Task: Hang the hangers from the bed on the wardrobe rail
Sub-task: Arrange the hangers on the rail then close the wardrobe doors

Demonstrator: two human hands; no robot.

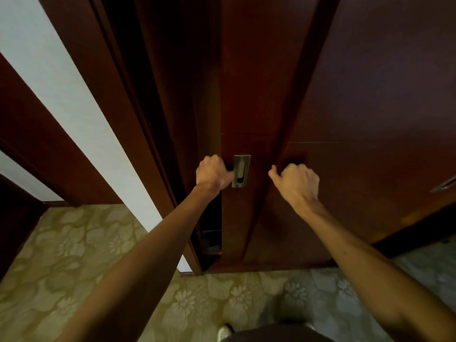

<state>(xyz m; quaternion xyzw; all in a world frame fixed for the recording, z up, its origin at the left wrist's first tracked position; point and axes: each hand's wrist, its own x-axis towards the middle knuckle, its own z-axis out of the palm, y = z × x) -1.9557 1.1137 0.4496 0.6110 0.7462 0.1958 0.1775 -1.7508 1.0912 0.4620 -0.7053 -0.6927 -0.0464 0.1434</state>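
I stand in front of a dark red-brown wooden wardrobe. Its left sliding door has a narrow dark gap along its left side, showing the inside. My left hand grips the left edge of this door, beside the recessed metal handle. My right hand is curled with fingers closed against the seam where the left door overlaps the right door; whether it grips that edge is unclear. No hangers, rail or bed are in view.
A white wall strip and dark wood trim run to the left. A second metal handle shows at the right edge. Patterned floral carpet covers the floor below, and my shoe tip shows at the bottom.
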